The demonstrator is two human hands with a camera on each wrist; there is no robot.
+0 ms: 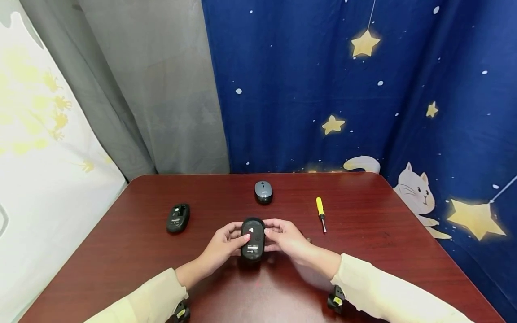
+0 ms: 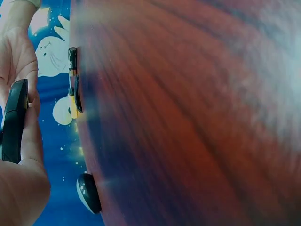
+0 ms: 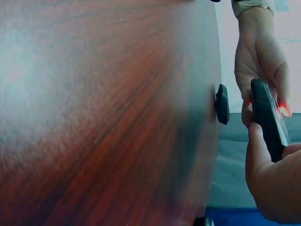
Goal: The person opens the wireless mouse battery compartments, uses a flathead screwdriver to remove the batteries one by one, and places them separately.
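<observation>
A black computer mouse (image 1: 253, 251) is held above the table between both hands, its labelled underside turned up toward the head camera. My left hand (image 1: 220, 249) grips its left side, with the thumb on the underside. On the opposite side, my right hand (image 1: 288, 240) pinches the edge between thumb and fingers. The left wrist view has the held mouse (image 2: 16, 120) edge-on, between the two hands. In the right wrist view, the fingers wrap both sides of the mouse (image 3: 268, 120). Most of its top side is hidden.
A second black mouse (image 1: 178, 218) lies underside up at the left, its battery compartment uncovered. A grey-topped mouse (image 1: 264, 192) sits upright farther back. A yellow-handled screwdriver (image 1: 320, 208) lies at the right. Near it in the left wrist view is a small black cylinder (image 2: 72, 59) with a copper-coloured end.
</observation>
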